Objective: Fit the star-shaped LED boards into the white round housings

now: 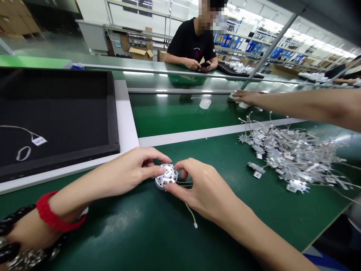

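Observation:
A round white slotted part (pixel 166 176) with a small printed label on top is between my hands over the green tabletop (pixel 126 229). My left hand (pixel 138 169) pinches its left side, thumb on the label's edge. My right hand (pixel 197 184) curls round its right side, with the thumb at the lower rim and the index finger near the upper rim. A thin pale cable (pixel 191 216) with a small white connector runs from under my right hand onto the table.
A heap of silvery parts with cables (pixel 282 150) lies at the right. A black tray (pixel 56 109) stands at the left. Another person's hand (pixel 248 98) touches white rings beyond the heap. A white ring (pixel 205 103) rests farther back. A person (pixel 191 47) sits opposite, holding a phone.

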Motion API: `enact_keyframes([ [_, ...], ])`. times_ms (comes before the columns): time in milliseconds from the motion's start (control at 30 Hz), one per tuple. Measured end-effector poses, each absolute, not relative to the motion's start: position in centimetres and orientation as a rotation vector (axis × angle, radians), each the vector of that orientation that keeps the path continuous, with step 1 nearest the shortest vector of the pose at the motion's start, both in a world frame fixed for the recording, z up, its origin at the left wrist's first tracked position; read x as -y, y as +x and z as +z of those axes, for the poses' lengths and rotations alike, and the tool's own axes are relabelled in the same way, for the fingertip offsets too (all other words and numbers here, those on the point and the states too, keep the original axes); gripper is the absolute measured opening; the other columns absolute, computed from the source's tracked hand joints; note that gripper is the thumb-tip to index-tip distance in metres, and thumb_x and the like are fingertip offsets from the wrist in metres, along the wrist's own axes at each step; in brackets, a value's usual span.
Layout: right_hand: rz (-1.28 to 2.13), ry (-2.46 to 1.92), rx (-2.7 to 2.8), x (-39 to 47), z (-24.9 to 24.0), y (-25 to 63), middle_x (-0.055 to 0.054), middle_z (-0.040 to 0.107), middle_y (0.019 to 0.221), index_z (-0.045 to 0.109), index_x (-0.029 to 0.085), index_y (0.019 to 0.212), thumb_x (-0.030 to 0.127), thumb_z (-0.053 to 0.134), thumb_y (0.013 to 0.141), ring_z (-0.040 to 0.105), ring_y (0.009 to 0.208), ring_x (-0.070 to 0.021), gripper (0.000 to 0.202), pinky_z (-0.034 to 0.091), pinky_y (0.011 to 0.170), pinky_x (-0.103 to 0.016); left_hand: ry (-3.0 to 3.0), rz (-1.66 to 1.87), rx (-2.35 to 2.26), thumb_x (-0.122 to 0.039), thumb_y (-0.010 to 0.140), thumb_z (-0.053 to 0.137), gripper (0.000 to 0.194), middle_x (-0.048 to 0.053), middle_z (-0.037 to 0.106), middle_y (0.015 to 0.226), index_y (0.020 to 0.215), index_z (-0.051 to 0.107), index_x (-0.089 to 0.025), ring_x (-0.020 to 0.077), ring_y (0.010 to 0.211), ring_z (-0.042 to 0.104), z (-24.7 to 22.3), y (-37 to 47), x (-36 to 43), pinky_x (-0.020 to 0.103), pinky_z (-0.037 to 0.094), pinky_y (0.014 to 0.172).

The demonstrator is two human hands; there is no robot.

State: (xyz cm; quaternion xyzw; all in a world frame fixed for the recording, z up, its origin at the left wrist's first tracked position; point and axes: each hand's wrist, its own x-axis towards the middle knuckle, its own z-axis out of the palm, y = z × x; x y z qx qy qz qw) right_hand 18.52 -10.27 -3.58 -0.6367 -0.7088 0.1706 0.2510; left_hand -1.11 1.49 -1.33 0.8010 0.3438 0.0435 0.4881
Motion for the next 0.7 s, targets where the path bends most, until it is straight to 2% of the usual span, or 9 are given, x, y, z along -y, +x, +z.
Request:
enact_keyframes([
  [167,0.501,-1.727,1.922,10.27,-3.66,18.52,-0.004,0.075,0.091,0.074,0.016,0.105,0.031,0.087,0.090,0.073,0.080,-0.0227,0.025,0.049,0.066,-0.032,1.925,0.100,-0.793,-0.070,0.094,0.064,0.054,0.002,0.067,0.073,0.116,0.080,-0.024,0.0195,0.065,0.055,-1.20,-1.14,-1.64,0.027,0.041,0.058],
  [300,0.531,-1.738,1.946,10.38,-3.60,18.42,-0.004,0.075,0.092,0.075,0.016,0.106,0.031,0.085,0.093,0.073,0.082,-0.0226,0.022,0.049,0.068,-0.032,1.912,0.066,-0.793,-0.074,0.093,0.064,0.057,0.003,0.069,0.078,0.115,0.079,-0.024,0.0214,0.072,0.059,-1.16,-1.15,-1.74,0.028,0.044,0.062],
  [700,0.592,-1.790,1.929,10.31,-3.17,18.42,-0.002,0.074,0.092,0.074,0.019,0.105,0.031,0.082,0.096,0.071,0.079,-0.0204,0.017,0.045,0.067,-0.030,1.855,0.057,-0.779,-0.067,0.090,0.073,0.048,0.002,0.069,0.080,0.109,0.079,-0.024,0.0204,0.073,0.057,-0.95,-1.14,-1.72,0.028,0.042,0.064],
])
